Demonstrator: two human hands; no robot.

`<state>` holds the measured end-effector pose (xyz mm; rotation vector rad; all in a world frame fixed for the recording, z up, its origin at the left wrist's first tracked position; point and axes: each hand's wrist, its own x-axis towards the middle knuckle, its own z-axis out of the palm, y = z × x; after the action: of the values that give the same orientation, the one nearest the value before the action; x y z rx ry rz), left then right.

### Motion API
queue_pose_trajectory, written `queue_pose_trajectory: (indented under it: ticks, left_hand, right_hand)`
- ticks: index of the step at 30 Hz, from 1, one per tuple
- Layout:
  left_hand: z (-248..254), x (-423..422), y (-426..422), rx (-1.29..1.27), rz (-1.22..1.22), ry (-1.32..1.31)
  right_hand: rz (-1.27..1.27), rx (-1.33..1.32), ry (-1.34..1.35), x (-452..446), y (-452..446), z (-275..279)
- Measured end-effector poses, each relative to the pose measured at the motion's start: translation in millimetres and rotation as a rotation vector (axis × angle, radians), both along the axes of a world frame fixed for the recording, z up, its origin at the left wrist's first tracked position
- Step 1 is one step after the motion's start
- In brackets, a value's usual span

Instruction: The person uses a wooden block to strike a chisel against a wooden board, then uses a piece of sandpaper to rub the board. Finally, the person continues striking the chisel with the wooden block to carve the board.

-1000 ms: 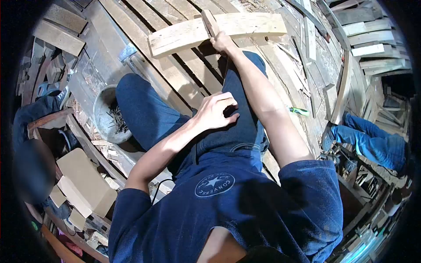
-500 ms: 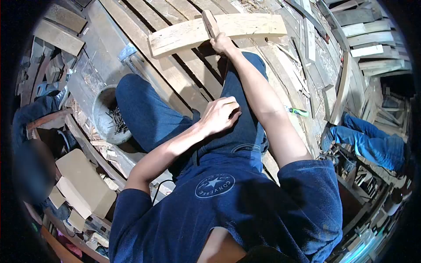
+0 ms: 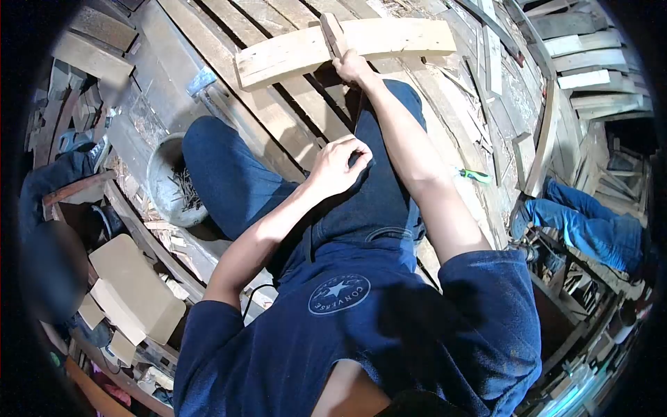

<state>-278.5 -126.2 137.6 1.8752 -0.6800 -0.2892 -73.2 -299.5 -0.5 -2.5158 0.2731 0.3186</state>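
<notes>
My right hand [image 3: 352, 68] is closed around the lower end of a short brown piece of wood [image 3: 333, 35]. That piece lies across a pale curved plank [image 3: 406, 38], which rests on the wooden slats. Over my lap, close to the right thigh, my left hand [image 3: 340, 165] has its fingers curled with thumb and fingertips together. Whatever is between them, if anything, is too small or hidden to tell. A grey bucket [image 3: 161, 167] stands beside my left knee, holding many thin dark pieces that look like nails.
A tool with a bluish head [image 3: 201, 81] lies beyond the bucket. To the right is a green-handled tool [image 3: 476, 176]. Stacked boards [image 3: 590, 62] fill the far right. A cardboard box [image 3: 135, 285] sits at left, near another person. A person's jeans [image 3: 583, 226] show at right.
My left hand has moved slightly up and left, turning so the thumb and fingertips show more. The right hand and brown wood have barely shifted; the plank stays in place.
</notes>
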Motion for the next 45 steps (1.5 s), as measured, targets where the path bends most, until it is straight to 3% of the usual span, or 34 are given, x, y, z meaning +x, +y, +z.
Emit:
queue_pose_trajectory:
  ticks: [8,15,18,45]
  left_hand:
    - [-1.2,3.3,-1.0,0.050,0.050,0.116]
    - [-5.5,17.5,-4.0,0.058,0.121,-0.006]
    - [-7.6,33.1,-7.9,0.189,0.071,0.014]
    - [-11.1,35.9,-36.8,0.303,-0.027,0.052]
  right_hand:
    - [-0.005,0.008,0.024,2.0,-0.6,0.8]
    - [-0.041,0.024,0.060,0.6,4.0,8.4]
    - [-0.038,0.048,0.067,0.6,3.9,9.0]
    - [-0.016,0.111,0.078,5.9,7.8,14.1]
